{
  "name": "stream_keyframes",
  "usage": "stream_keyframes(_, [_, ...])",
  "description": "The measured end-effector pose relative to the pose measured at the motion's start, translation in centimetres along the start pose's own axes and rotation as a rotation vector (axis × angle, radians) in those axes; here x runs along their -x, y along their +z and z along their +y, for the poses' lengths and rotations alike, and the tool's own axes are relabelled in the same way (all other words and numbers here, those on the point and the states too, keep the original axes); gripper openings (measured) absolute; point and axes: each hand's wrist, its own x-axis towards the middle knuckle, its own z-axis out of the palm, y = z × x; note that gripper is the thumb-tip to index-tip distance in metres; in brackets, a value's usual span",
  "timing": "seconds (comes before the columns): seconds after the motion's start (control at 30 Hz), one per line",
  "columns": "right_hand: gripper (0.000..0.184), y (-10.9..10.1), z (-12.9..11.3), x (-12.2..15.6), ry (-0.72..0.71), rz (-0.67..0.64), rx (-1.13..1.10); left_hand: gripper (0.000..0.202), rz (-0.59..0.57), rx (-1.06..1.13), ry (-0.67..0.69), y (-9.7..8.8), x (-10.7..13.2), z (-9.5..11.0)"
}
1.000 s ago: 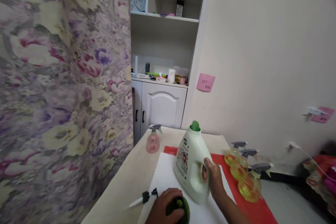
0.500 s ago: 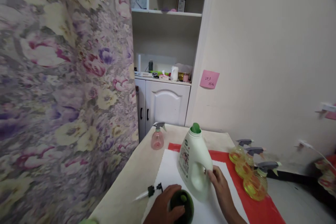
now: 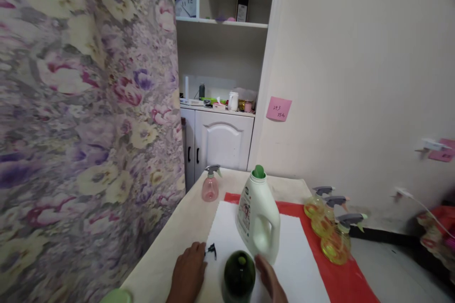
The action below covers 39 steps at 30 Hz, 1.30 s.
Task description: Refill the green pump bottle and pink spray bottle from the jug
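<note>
A white detergent jug (image 3: 259,220) with a green cap stands upright on a white sheet (image 3: 296,260). In front of it is a dark green bottle (image 3: 239,275) with an open neck. My left hand (image 3: 186,272) lies over a black spray head (image 3: 212,250) on the sheet's left edge, fingers curled on its tube so that only the nozzle shows. My right hand (image 3: 270,278) hovers just right of the green bottle and below the jug's base, fingers loose, holding nothing, slightly blurred.
A pink spray bottle (image 3: 209,188) stands at the table's back left. Three yellow spray bottles (image 3: 325,221) line the right side of a red mat (image 3: 343,277). A floral curtain (image 3: 81,128) hangs close on the left. A pale green object (image 3: 117,296) sits at the bottom edge.
My right hand has let go of the jug's handle and dropped beside the green bottle. My left hand has left the green bottle and moved left onto the spray head.
</note>
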Motion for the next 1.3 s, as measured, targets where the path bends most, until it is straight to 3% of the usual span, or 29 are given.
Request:
stream_keyframes(0.07, [0.122,2.1,-0.4,-0.8,-0.048,-0.023,0.023,0.046,-0.009,-0.038,-0.005,0.0,0.0,0.1])
stream_keyframes(0.17, [0.119,4.0,-1.2,-1.3,-0.047,-0.025,0.093,0.043,-0.008,-0.072,-0.001,-0.1,-0.2,0.3])
stream_keyframes(0.33, [0.102,4.6,-3.5,-0.8,0.029,0.036,0.210,0.042,0.011,-0.077,0.026,-0.4,-0.4,0.4])
stream_keyframes(0.43, [0.100,3.2,-4.6,0.2,0.028,0.036,0.153,0.038,0.024,-0.068,0.042,-0.7,-0.2,0.4])
stream_keyframes(0.57, [0.103,-0.4,-5.1,2.3,0.019,0.016,0.030,0.035,0.051,-0.044,0.071,-1.5,0.4,0.4])
stream_keyframes(0.77, [0.102,-5.8,-6.0,5.8,0.068,0.127,0.148,0.036,0.131,0.035,0.120,-2.7,2.0,1.1])
stream_keyframes(0.9, [0.100,-7.3,-6.3,6.7,0.109,0.136,0.170,0.031,0.309,0.373,0.145,-3.2,3.7,1.6])
stream_keyframes(0.97, [0.097,-7.4,-6.0,6.9,0.103,0.121,0.122,0.035,0.399,0.629,0.090,-3.4,5.0,2.2])
stream_keyframes(1.03, [0.095,-7.5,-5.5,6.9,0.083,0.108,0.079,0.046,0.415,0.831,-0.026,-3.6,6.5,3.1])
stream_keyframes(1.17, [0.100,-7.5,-4.7,6.9,0.073,0.080,0.090,0.057,0.363,1.239,-0.206,-4.1,9.1,6.4])
stream_keyframes(1.3, [0.108,-7.6,-4.7,6.6,0.096,0.012,0.112,0.051,0.406,1.505,-0.141,-5.3,10.4,11.1])
